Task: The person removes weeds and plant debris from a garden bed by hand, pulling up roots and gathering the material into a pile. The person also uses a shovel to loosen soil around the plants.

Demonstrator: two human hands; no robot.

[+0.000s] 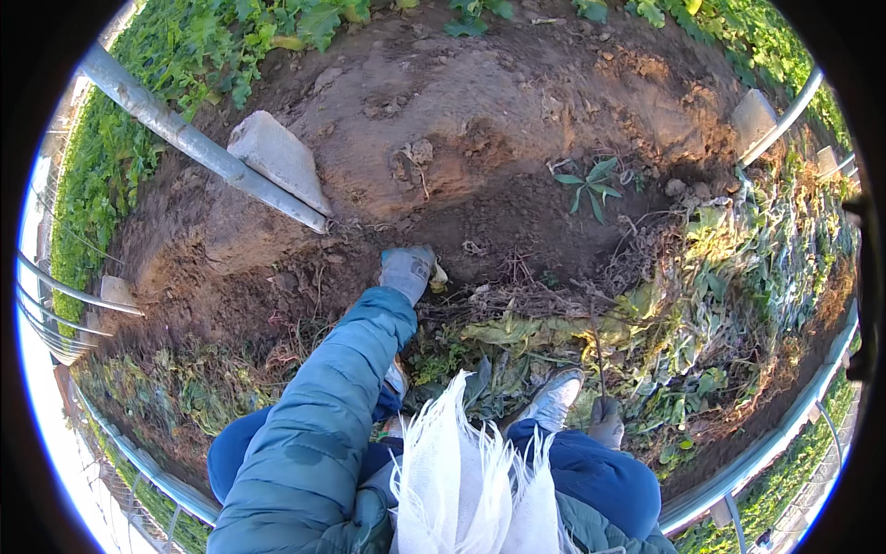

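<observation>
My left hand (407, 271), in a pale work glove with print on its back, reaches down to the dark soil at the foot of a dirt bank. A small yellowish withered leaf (438, 278) shows right beside its fingers. The fingertips are hidden, so their grip is unclear. Low beside my right knee, my right hand (606, 422) is in a greyish glove, closed around a thin dark rod (599, 353). The rod points away from me, its far end among dry stems (533, 294). A green leafy weed (592, 185) grows from the soil ahead.
A slanting metal pipe (201, 142) stands by a concrete block (277, 159) ahead left; another pipe (785, 121) rises far right. Wilted leaves (664, 332) cover the ground around my shoes (554, 400). Leafy green crops (194, 55) grow beyond the bank (443, 111). White scarf fringe (477, 478) hangs below me.
</observation>
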